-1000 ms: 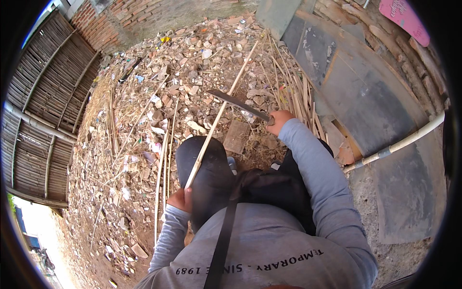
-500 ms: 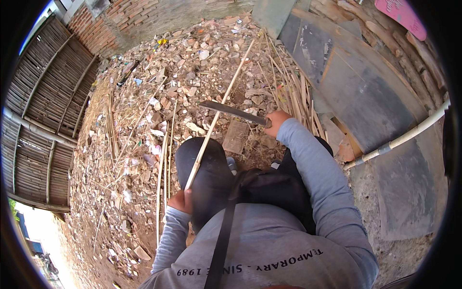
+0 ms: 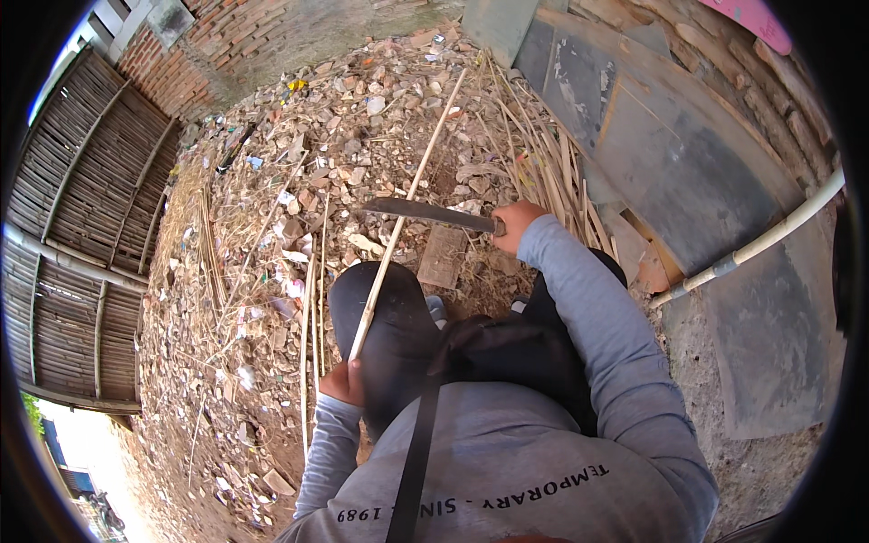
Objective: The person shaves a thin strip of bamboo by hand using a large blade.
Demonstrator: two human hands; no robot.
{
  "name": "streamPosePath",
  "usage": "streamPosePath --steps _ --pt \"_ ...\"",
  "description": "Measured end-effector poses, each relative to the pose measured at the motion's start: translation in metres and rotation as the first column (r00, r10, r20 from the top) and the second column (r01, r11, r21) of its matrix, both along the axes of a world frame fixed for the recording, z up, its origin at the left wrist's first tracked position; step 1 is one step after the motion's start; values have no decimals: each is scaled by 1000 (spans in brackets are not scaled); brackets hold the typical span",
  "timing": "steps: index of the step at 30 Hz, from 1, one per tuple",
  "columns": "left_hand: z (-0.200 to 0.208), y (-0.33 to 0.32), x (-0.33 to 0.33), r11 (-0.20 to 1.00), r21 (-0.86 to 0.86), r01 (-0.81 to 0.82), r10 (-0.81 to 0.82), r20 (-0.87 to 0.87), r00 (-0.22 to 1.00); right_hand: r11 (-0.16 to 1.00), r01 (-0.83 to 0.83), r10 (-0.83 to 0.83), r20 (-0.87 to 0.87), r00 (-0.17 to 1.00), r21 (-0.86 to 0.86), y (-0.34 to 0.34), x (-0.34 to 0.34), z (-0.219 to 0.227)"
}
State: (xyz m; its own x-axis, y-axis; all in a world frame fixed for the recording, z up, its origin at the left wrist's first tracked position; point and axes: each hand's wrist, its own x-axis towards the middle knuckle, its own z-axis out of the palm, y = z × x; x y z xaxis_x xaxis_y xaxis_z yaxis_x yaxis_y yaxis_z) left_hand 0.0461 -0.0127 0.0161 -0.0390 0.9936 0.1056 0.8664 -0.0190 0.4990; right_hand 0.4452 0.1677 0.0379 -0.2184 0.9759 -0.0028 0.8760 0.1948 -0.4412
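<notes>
A long pale bamboo strip (image 3: 415,176) slants from beside my left thigh out over the rubble ahead. Its near end is gripped in my left hand (image 3: 343,382), closed low against the left thigh. My right hand (image 3: 519,225) is wrapped round the handle of a machete (image 3: 433,213). The dark blade points left and lies across the strip beyond my left knee; whether it touches the strip I cannot tell. Under the blade, a flat brown block (image 3: 443,256) sits on the ground between my feet.
More bamboo strips (image 3: 312,335) lie left of my leg. A bundle of strips (image 3: 554,176) is at the right, beside grey boards (image 3: 688,163). A pale pole (image 3: 769,237) crosses the boards. Rubble covers the ground up to a brick wall (image 3: 272,45). A bamboo panel (image 3: 86,208) stands left.
The machete has shifted slightly left and toward me along the bamboo strip, and its blade lies more level. My left hand keeps its hold on the strip. The whole view has tilted slightly.
</notes>
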Motion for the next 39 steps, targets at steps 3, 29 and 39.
streamPosePath --steps 3,29,39 --pt "-5 0 -4 1000 14 3 -3 -1 1000 1000 3 -3 22 1000 13 0 0 2" --pt "-7 2 -7 999 26 23 -24 16 1000 997 -32 31 -13 999 -74 4 11 -1" --pt "-6 2 -7 1000 11 12 -12 24 1000 992 -40 43 18 999 -122 8 12 -6"
